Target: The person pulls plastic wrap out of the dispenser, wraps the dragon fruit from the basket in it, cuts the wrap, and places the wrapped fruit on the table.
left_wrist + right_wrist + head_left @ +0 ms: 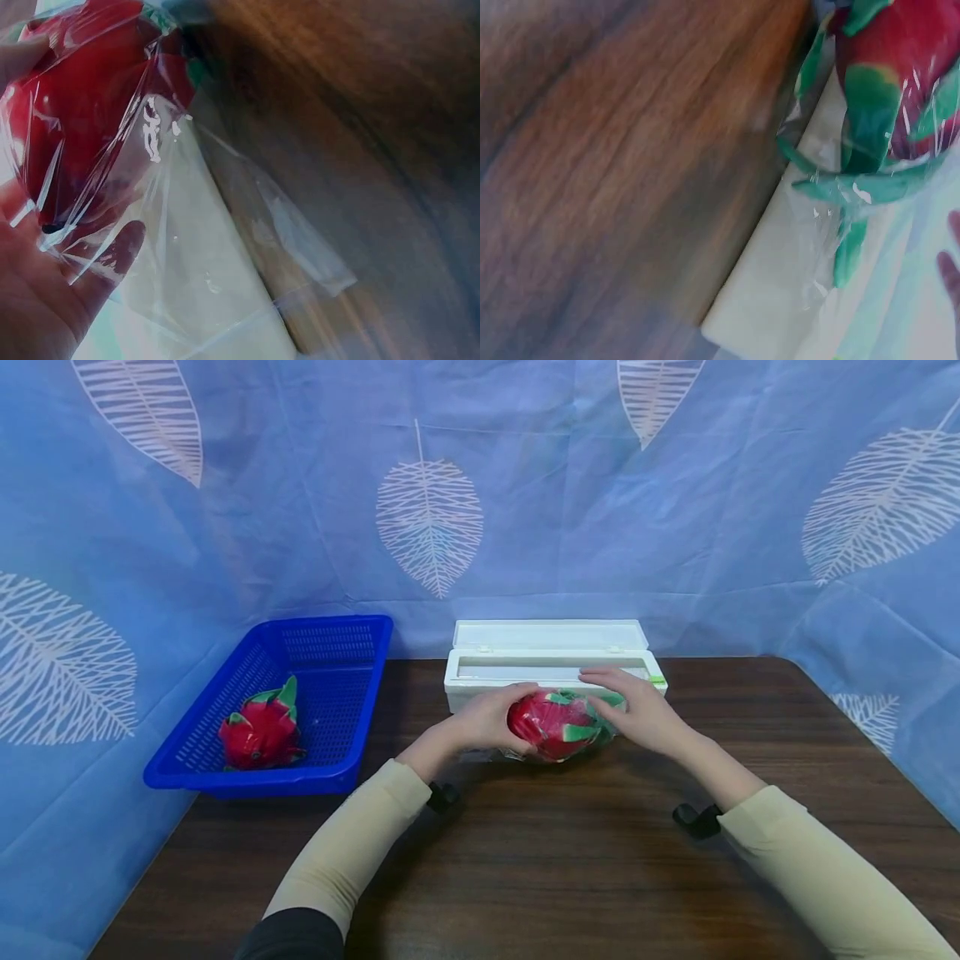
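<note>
A red dragon fruit [553,724] with green leafy scales is covered in clear plastic film [161,150], just in front of an open white cling film dispenser [551,681]. My left hand [491,718] grips the fruit's left end, thumb and fingers curved round it through the film. A loose flap of film trails off beside it in the left wrist view. By the leafy end my right hand [637,706] is spread with relaxed fingers. In the right wrist view its fingertips [951,274] show apart from the fruit, at the right edge.
A blue plastic basket [356,710] stands on the left of the dark wooden table [570,877], with another dragon fruit [261,731] inside it. The dispenser's lid [551,633] is raised against the blue leaf-print cloth [525,527] behind the table.
</note>
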